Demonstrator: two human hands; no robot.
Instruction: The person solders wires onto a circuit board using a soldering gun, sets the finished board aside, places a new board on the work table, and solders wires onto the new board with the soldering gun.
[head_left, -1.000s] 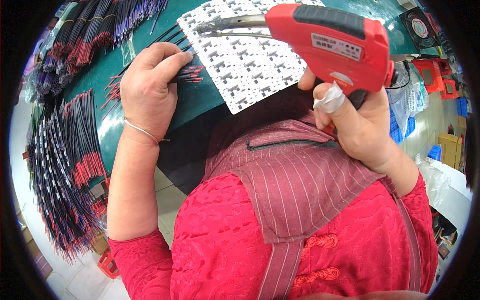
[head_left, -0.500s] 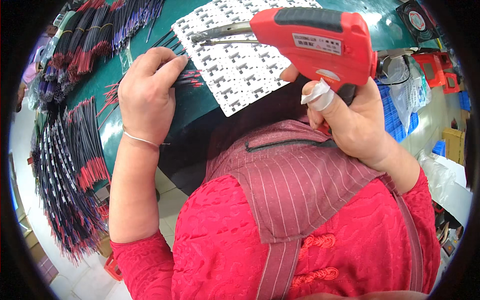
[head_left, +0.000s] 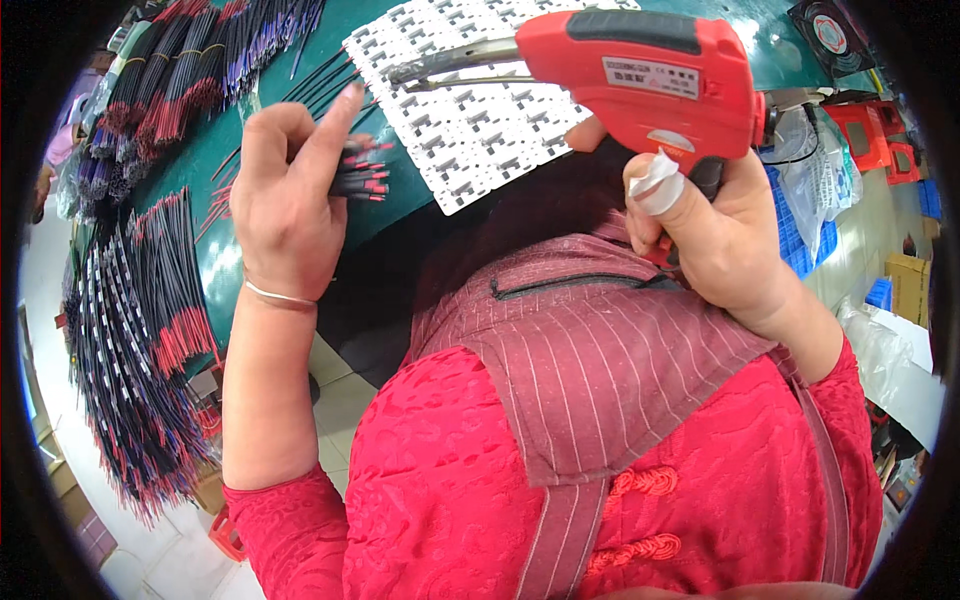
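Since the earlier frame our left hand (head_left: 290,200) has lifted off the green table (head_left: 215,260) and turned, index finger now pointing up, and the red soldering gun (head_left: 640,80) has swung a little lower and further left across the picture.

Far left of the frame, we see long bundles of black and red wires (head_left: 150,330) hanging over the table edge, with more bundles (head_left: 180,85) at upper left. Our left hand pinches a small bunch of short wires (head_left: 355,170), fingers closed narrowly around it; their red tips point right, so the long axis runs left to right toward the white panel of small circuit boards (head_left: 470,130) at upper centre. The gun's metal tip (head_left: 410,72) hovers over that panel, just right of and above the wire ends. At right, our right hand (head_left: 720,230) wraps the gun's handle firmly, a taped finger at the trigger.
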